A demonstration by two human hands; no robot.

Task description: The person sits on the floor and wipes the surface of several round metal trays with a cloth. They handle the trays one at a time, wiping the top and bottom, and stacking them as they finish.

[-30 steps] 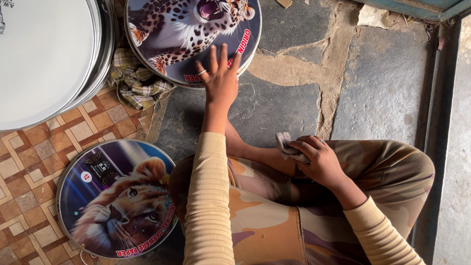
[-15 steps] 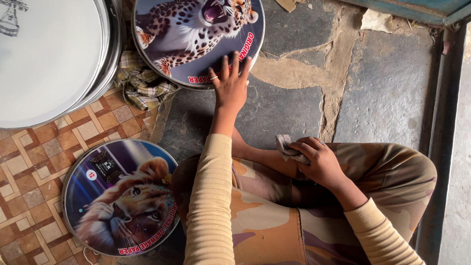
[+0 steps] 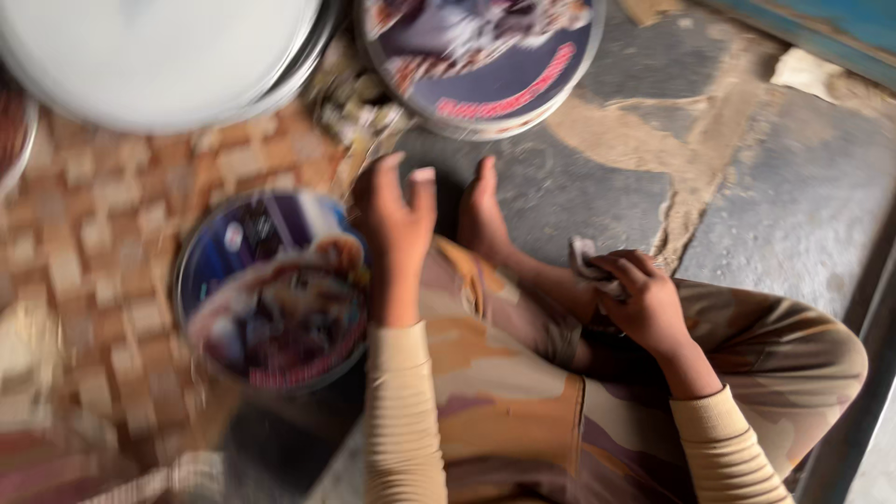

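Left hand (image 3: 397, 210) spread, right hand (image 3: 644, 299) pinching one cloth (image 3: 583, 257), two printed discs (image 3: 275, 289).

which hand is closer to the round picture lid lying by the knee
Left. The left hand hovers open just right of the round picture lid, nearly over its edge; the right hand is farther right, gripping a small cloth.

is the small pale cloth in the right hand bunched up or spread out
Bunched up. The small pale cloth shows only as a crumpled wad poking out past the curled fingers of the right hand, which rests at the knee.
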